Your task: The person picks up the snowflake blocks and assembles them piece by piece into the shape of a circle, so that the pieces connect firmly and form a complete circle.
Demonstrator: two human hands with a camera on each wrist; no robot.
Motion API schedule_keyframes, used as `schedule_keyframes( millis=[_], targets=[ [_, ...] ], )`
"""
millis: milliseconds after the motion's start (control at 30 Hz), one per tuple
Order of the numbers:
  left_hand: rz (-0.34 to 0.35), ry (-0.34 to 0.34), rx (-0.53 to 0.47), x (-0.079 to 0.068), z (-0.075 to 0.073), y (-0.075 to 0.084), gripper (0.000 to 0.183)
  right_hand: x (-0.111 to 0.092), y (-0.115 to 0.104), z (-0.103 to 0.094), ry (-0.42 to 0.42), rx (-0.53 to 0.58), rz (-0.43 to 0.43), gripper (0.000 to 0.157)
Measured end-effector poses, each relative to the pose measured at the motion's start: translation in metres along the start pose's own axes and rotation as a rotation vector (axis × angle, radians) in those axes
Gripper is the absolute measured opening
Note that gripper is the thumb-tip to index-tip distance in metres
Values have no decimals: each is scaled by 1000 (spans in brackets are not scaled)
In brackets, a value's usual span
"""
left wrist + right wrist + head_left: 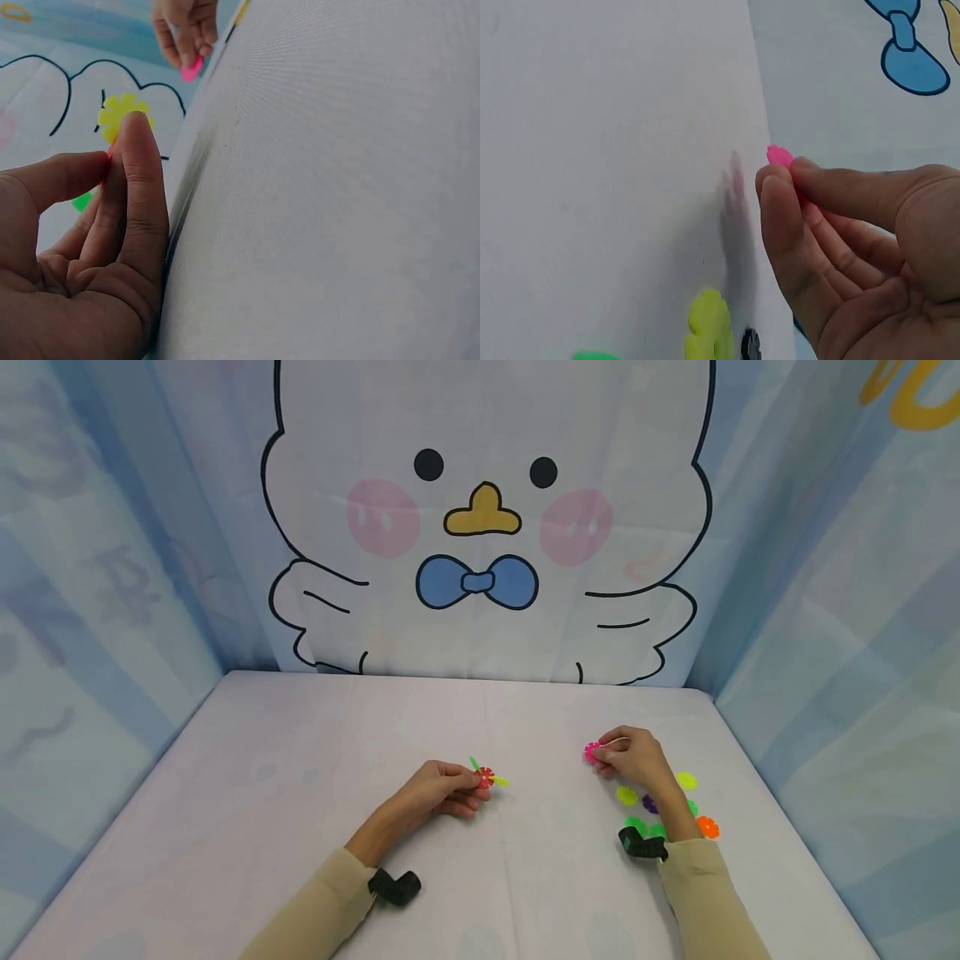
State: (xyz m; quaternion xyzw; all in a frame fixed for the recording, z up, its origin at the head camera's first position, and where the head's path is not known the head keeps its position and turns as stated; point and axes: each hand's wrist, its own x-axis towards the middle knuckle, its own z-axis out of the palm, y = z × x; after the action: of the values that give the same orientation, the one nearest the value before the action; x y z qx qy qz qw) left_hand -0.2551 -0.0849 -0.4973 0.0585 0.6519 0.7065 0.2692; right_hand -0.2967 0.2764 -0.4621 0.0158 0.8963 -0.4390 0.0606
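Observation:
My left hand pinches a red notched flower disc between thumb and fingers, over the middle of the table. A yellow disc and a green disc are joined to the red one, sticking out edge-on in the head view. In the left wrist view, the thumb and fingers hide most of the red disc. Farther right, my right hand holds a pink flower disc by its edge between thumb and index finger. The two hands are apart, both raised over the white tabletop.
Loose flower discs lie around and under my right wrist: yellow ones, a purple one, several green ones and an orange one. A printed cloth hangs behind the table, with curtains on both sides.

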Motion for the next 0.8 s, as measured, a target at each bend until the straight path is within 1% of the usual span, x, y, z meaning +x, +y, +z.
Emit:
schedule_keyframes(
  millis=[100,167,400,467,633,800],
  targets=[
    [5,-1,-3,1,0,0,30,-1,-6,7,-76,81,-38,31],
    [7,2,-7,1,0,0,30,-2,-10,13,-125,116,-61,32],
    [1,30,-21,0,1,0,31,-4,-23,38,-282,233,-77,32],
    [-1,37,-24,0,1,0,31,-5,-26,45,-321,244,-81,30],
    [-5,53,-31,0,1,1,30,-7,-34,59,-381,250,-99,29],
    [-5,62,-25,-1,1,2,30,-11,-39,68,-412,254,-118,29]
  ],
)
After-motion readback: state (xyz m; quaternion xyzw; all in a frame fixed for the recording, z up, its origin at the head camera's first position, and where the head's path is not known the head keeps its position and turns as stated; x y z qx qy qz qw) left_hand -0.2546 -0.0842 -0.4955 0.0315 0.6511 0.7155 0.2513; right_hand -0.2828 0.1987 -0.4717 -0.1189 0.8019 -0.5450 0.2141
